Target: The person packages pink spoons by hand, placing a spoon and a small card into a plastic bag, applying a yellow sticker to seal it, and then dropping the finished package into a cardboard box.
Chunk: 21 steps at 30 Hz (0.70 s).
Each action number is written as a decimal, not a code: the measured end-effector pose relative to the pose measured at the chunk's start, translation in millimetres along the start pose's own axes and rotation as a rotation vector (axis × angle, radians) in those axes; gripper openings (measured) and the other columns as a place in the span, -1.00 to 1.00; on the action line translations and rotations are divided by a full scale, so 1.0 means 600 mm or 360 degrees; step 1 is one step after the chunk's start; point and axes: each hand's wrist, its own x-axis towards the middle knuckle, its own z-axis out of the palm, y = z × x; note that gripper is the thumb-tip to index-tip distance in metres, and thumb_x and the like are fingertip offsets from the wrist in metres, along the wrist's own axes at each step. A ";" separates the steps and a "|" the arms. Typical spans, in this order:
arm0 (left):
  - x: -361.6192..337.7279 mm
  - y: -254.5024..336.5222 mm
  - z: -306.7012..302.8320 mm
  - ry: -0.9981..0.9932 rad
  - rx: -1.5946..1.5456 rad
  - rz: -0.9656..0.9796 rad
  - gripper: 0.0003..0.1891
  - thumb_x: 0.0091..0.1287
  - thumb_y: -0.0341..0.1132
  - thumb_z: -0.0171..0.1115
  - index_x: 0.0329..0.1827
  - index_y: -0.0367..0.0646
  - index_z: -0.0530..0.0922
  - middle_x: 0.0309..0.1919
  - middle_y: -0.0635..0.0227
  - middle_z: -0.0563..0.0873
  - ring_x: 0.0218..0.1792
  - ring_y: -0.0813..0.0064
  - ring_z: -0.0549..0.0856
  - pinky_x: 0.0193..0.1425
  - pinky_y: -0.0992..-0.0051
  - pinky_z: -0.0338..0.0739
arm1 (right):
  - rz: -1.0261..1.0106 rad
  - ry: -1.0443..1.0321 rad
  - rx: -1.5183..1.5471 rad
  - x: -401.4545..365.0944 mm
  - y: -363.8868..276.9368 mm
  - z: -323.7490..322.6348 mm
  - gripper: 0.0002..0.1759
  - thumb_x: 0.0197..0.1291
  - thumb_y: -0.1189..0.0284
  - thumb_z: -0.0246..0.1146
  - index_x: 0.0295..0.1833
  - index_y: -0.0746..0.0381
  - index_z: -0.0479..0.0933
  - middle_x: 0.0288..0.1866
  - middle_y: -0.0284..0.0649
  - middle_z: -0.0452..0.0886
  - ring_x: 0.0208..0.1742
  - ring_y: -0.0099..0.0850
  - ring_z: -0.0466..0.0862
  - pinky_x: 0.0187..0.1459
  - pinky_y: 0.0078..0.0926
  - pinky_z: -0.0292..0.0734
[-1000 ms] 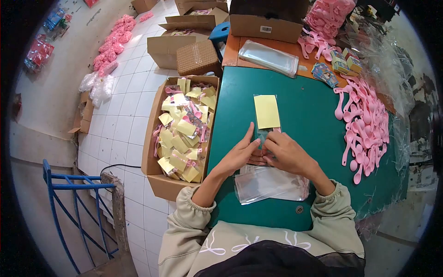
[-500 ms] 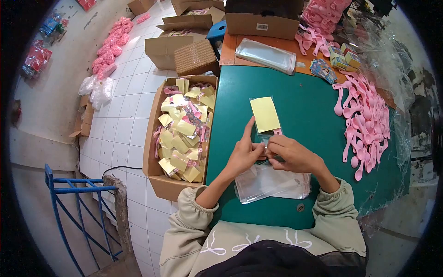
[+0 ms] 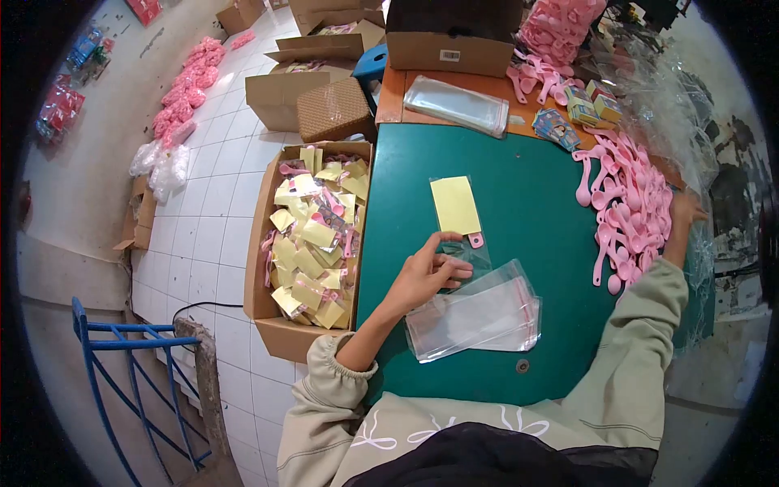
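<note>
On the green table a clear plastic bag [image 3: 477, 258] lies with a pale yellow card [image 3: 455, 205] in it. The end of a pink spoon handle [image 3: 475, 240] shows below the card. My left hand [image 3: 432, 272] is over the lower end of this bag, fingers loosely bent and apart. Under and below it lies a fanned stack of empty clear bags [image 3: 475, 319]. My right hand [image 3: 687, 213] is stretched far out to the right, just past a heap of pink spoons [image 3: 629, 203] and beside crumpled clear plastic [image 3: 677, 101]. Its fingers are small and blurred.
Left of the table stands a carton [image 3: 258, 268] full of packed bags with yellow cards. At the back are another pack of clear bags [image 3: 456, 105], small picture cards [image 3: 556, 128] and an open cardboard box [image 3: 450, 53]. A blue metal rack [image 3: 134, 345] stands at lower left.
My right hand has left the bag and swung right, beyond the spoon heap. My left hand has stayed near the bag, its fingers loosened. The view has shifted slightly.
</note>
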 end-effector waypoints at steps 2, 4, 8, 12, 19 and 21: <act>0.003 0.004 -0.006 -0.0031 -0.0047 0.0005 -0.73 0.42 -0.48 -0.10 0.15 -0.23 0.35 -0.07 0.15 0.65 -0.03 0.42 0.67 -0.03 0.55 0.59 | -0.0191 0.0402 0.0264 -0.065 -0.091 -0.063 -0.53 0.05 0.50 0.29 0.10 0.23 0.33 -0.11 -0.17 0.40 -0.06 -0.27 0.51 -0.02 -0.42 0.46; 0.000 -0.002 -0.011 -0.0071 -0.0149 -0.0012 -0.79 0.42 -0.46 -0.09 0.05 -0.26 0.43 -0.04 0.19 0.64 0.00 0.44 0.65 0.03 0.57 0.56 | -0.0781 0.0181 0.1103 -0.169 -0.232 -0.147 -0.43 -0.03 0.49 0.35 0.12 0.21 0.30 -0.09 -0.18 0.39 -0.06 -0.28 0.50 -0.03 -0.41 0.46; 0.000 0.009 -0.012 -0.0086 -0.0352 0.0006 -0.82 0.44 -0.38 -0.01 0.00 -0.26 0.45 0.04 0.17 0.60 0.07 0.43 0.62 0.11 0.54 0.53 | -0.1558 -0.0589 0.1728 -0.361 -0.447 -0.221 -0.25 -0.18 0.47 0.47 0.17 0.18 0.25 -0.05 -0.20 0.36 -0.06 -0.29 0.49 -0.05 -0.39 0.46; -0.008 0.013 -0.015 -0.0130 -0.0516 -0.0027 -0.83 0.44 -0.36 0.00 -0.01 -0.22 0.44 0.05 0.16 0.59 0.08 0.41 0.62 0.12 0.53 0.53 | -0.1536 -0.0787 0.2009 -0.402 -0.504 -0.204 -0.52 -0.10 0.51 0.42 -0.02 0.24 0.41 -0.05 -0.15 0.37 -0.10 -0.29 0.51 -0.08 -0.42 0.49; -0.008 0.011 -0.013 0.0039 -0.0008 0.0220 -0.84 0.37 -0.46 0.06 -0.02 -0.16 0.39 -0.05 0.21 0.62 -0.06 0.46 0.65 -0.08 0.54 0.61 | -0.1365 -0.0849 0.2365 -0.392 -0.495 -0.186 -0.87 0.02 0.55 0.35 -0.30 0.29 0.54 -0.15 -0.23 0.44 -0.20 -0.46 0.51 -0.13 -0.52 0.48; -0.008 0.020 0.005 0.0191 0.0423 0.0298 -0.85 0.34 -0.44 0.12 -0.07 -0.20 0.42 -0.14 0.27 0.61 -0.17 0.49 0.68 -0.17 0.56 0.61 | -0.1305 -0.1010 0.2440 -0.391 -0.495 -0.181 -0.86 0.05 0.54 0.34 -0.27 0.28 0.53 -0.13 -0.25 0.44 -0.20 -0.51 0.50 -0.14 -0.55 0.48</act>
